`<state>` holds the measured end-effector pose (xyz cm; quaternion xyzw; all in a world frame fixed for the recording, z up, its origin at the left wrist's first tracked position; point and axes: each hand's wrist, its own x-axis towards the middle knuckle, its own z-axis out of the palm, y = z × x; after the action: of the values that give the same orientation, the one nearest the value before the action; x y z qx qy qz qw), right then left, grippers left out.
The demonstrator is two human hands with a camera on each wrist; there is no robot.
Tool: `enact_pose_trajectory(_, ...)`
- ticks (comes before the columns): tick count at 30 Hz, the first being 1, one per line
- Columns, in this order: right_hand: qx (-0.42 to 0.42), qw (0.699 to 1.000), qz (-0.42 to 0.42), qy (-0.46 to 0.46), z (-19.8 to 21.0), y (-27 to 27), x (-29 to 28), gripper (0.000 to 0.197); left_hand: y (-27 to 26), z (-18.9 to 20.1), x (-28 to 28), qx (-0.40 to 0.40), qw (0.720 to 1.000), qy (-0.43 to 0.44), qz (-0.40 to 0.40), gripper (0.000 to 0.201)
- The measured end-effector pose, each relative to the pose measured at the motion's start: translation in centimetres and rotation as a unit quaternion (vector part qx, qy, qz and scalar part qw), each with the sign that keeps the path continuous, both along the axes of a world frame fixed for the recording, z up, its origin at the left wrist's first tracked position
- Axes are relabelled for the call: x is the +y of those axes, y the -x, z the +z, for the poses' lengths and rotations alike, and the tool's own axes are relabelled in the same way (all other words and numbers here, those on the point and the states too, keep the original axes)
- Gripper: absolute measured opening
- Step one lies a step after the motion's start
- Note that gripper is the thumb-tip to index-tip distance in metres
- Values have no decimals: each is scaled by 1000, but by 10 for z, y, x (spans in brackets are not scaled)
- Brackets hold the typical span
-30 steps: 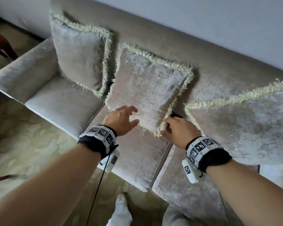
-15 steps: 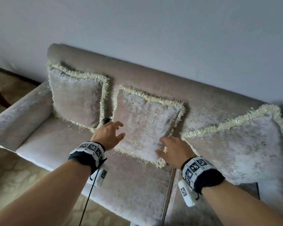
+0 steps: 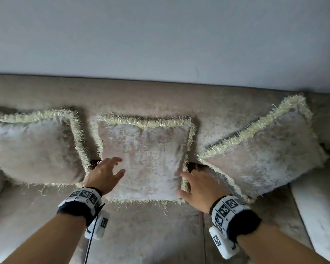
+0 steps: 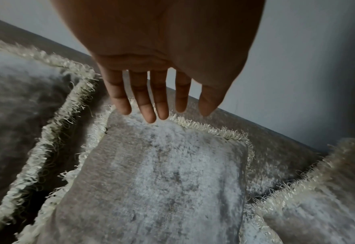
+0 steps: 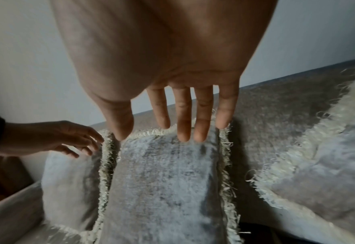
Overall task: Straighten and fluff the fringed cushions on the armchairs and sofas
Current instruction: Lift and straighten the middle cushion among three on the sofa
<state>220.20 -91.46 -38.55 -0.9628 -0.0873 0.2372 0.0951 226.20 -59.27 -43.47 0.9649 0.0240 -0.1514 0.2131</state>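
Three beige velvet cushions with cream fringe lean against the sofa back (image 3: 160,96). The middle cushion (image 3: 145,157) stands upright between my hands. My left hand (image 3: 105,174) hovers at its lower left edge with fingers spread and straight (image 4: 149,105), holding nothing. My right hand (image 3: 198,187) lies at its lower right edge, fingers straight (image 5: 184,125) along the cushion's side (image 5: 164,181). The left cushion (image 3: 32,147) stands upright. The right cushion (image 3: 265,155) leans tilted, one corner pointing up.
The sofa seat (image 3: 151,235) stretches in front of the cushions, with a seam between seat pads at the right. A pale armrest (image 3: 320,210) rises at the far right. A grey wall (image 3: 160,35) is behind the sofa.
The view has swung to face the sofa squarely. Both hands stay at the middle cushion's lower corners, and their fingers have straightened.
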Motion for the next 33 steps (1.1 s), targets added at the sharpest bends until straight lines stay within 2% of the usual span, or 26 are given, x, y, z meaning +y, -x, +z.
enact_pose_trajectory(4, -9, 999, -49, 14, -8, -13, 10, 62, -34, -20, 11, -29, 998, 43, -33, 43)
enact_pose_trajectory(9, -18, 990, -137, -14, -46, -30, 54, 69, -67, -59, 50, -62, 993, 78, -66, 46)
enact_pose_trajectory(15, -45, 967, -237, -78, -107, -40, 93, 79, -88, -118, 93, -93, 985, 141, -44, 47)
enact_pose_trajectory(17, -57, 959, -255, -108, -128, -39, 101, 76, -90, -135, 100, -100, 982, 156, -29, 47)
enact_pose_trajectory(21, -99, 947, -274, -138, -173, -44, 105, 86, -100, -167, 103, -141, 972, 187, -8, 55)
enact_pose_trajectory(29, -234, 874, -387, -181, -255, -81, 97, 99, -111, -231, 94, -212, 940, 267, 5, 85)
enact_pose_trajectory(33, -232, 852, -423, -203, -289, -91, 89, 101, -112, -265, 92, -202, 940, 276, 6, 103)
